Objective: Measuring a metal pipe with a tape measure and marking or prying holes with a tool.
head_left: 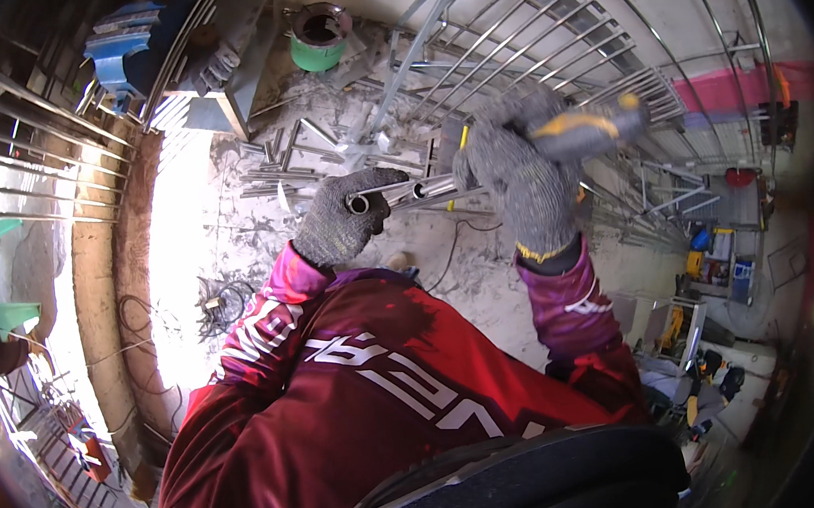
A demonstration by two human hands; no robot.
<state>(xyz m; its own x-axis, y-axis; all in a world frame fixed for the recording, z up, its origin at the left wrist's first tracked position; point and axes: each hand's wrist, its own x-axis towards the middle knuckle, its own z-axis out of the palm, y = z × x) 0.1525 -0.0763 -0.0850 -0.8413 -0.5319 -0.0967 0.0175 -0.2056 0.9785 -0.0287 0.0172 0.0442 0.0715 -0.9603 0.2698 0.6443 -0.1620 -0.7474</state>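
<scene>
My left hand (pixel 341 221), in a grey knitted glove, is closed around short shiny metal tubes (pixel 435 187). One round open tube end shows by its fingers. My right hand (pixel 529 190), gloved the same way, is closed just right of the tubes, close to their far ends; whether it touches them I cannot tell. From its upper side juts a tool with a grey and orange handle (pixel 585 130), smeared by motion, so its kind is unclear. Both hands are in front of my chest, above the floor.
Cut metal tubes (pixel 287 158) lie scattered on the dusty floor. A green round container (pixel 320 54) stands beyond them. Barred metal frames (pixel 542 24) lean at the far right. Cables (pixel 223 304) lie coiled at left, near a green plastic chair (pixel 10 313). Tools crowd a rack (pixel 717 261) at right.
</scene>
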